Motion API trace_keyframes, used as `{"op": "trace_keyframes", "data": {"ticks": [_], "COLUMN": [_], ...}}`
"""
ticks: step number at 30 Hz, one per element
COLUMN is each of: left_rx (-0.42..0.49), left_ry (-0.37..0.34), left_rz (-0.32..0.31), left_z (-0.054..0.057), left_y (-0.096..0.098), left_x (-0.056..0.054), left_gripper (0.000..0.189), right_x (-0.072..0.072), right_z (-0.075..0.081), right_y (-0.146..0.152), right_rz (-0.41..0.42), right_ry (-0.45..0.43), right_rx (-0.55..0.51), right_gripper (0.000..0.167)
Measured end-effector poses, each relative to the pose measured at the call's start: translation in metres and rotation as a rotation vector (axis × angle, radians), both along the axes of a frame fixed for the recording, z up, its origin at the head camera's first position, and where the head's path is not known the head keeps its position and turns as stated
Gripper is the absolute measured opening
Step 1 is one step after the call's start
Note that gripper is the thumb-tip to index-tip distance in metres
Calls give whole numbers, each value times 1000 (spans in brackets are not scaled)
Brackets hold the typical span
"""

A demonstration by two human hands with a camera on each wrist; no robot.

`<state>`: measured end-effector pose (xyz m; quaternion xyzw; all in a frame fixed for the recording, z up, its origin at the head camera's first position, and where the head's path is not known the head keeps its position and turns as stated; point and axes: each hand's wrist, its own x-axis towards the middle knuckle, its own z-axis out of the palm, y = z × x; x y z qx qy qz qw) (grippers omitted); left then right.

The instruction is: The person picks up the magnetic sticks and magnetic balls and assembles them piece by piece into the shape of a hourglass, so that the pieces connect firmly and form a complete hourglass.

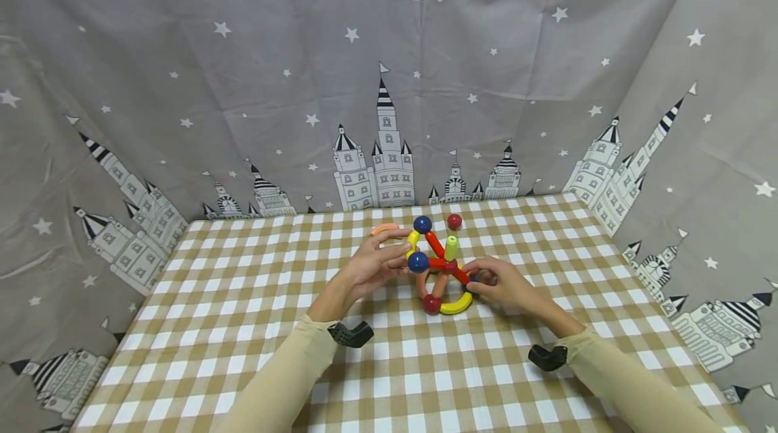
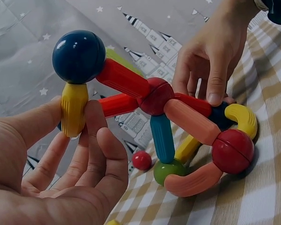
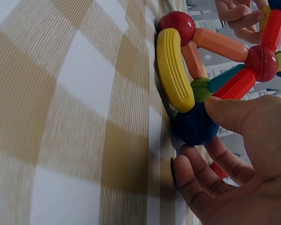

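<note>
A magnetic stick-and-ball structure stands on the table between both hands. Its base joins a red ball [image 1: 432,304], a curved yellow stick [image 3: 174,70], curved orange pieces and a green ball [image 2: 169,172]. Straight sticks rise from there to a central red ball [image 2: 155,95], topped by a light green stick [image 1: 451,247]. My left hand [image 1: 373,265] pinches an upright yellow stick [image 2: 74,112] between thumb and fingers, just under a blue ball [image 2: 78,57]. Low on the right side, my right hand [image 1: 509,286] grips the base's dark blue ball [image 3: 195,124] with thumb and fingertips.
Behind the structure a loose red ball [image 1: 454,221] lies on the checkered tablecloth [image 1: 231,325]. A curved orange stick [image 1: 384,227] rests beyond my left hand. A grey curtain [image 1: 273,82] printed with castles and stars hangs along the table's far edge.
</note>
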<state>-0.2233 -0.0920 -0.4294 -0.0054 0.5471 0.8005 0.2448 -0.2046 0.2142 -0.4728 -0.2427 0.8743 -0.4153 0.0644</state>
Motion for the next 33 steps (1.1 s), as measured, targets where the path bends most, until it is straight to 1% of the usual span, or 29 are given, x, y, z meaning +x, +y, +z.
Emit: {"op": "trace_keyframes", "data": {"ticks": [5, 9, 12, 16, 19, 21, 25, 27, 33], "left_rx": [-5, -3, -11, -19, -24, -26, -31, -34, -42], "left_ry": [19, 10, -5, -16, -19, -26, -37, -40, -43], "left_rz": [10, 25, 41, 39, 31, 32, 33, 33, 39], "left_z": [0, 0, 2, 3, 3, 3, 4, 4, 4], "left_y": [-13, -23, -28, -33, -34, -34, -35, -35, -35], "left_x": [2, 5, 7, 9, 10, 10, 9, 9, 10], "left_gripper": [39, 39, 37, 41, 44, 46, 47, 47, 47], "right_x": [-1, -1, -3, -12, -23, -30, -46, -53, -75], "right_z": [3, 5, 8, 13, 16, 18, 19, 19, 11], "right_y": [-14, -23, -26, -23, -20, -19, -17, -16, -16], "right_rz": [15, 44, 79, 124, 121, 86, 12, -35, -163], "right_ry": [-27, -36, -64, -120, -145, -131, -49, -32, -34], "right_rx": [7, 6, 6, -9, -27, -20, -10, -18, -3], "right_gripper": [26, 25, 27, 32, 35, 38, 42, 43, 46]}}
